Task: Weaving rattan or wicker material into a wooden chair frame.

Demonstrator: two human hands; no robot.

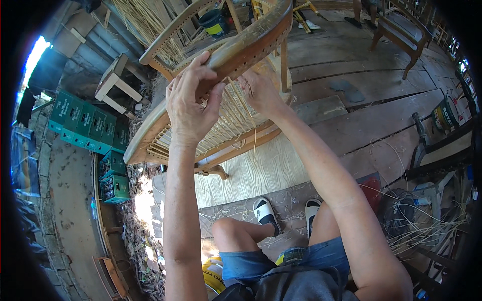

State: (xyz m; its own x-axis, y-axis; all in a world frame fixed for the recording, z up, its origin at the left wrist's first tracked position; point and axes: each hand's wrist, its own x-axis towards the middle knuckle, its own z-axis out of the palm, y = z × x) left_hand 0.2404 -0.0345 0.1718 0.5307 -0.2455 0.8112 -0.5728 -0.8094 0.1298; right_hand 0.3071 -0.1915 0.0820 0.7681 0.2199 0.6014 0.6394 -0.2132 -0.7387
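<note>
A wooden chair frame [251, 37] with a row of small holes along its curved rail leans up in front of me. My left hand [193, 100] grips the rail's lower end, fingers over the top and thumb underneath. Just to its right, my right hand [260, 95] is closed in a pinch beside the holes, apparently on a cane strand [254, 135] whose loose end dangles below. The fingertips are partly hidden. Behind both hands, rows of woven cane [228, 118] stretch across the seat frame [145, 133].
Green crates [85, 120] stand at the left beside a small wooden stool [118, 85]. A patterned board [261, 173] lies below the chair. Tangled cane strands [427, 226] sit at the right. Another chair [401, 35] and a person's feet [359, 21] are at the far right.
</note>
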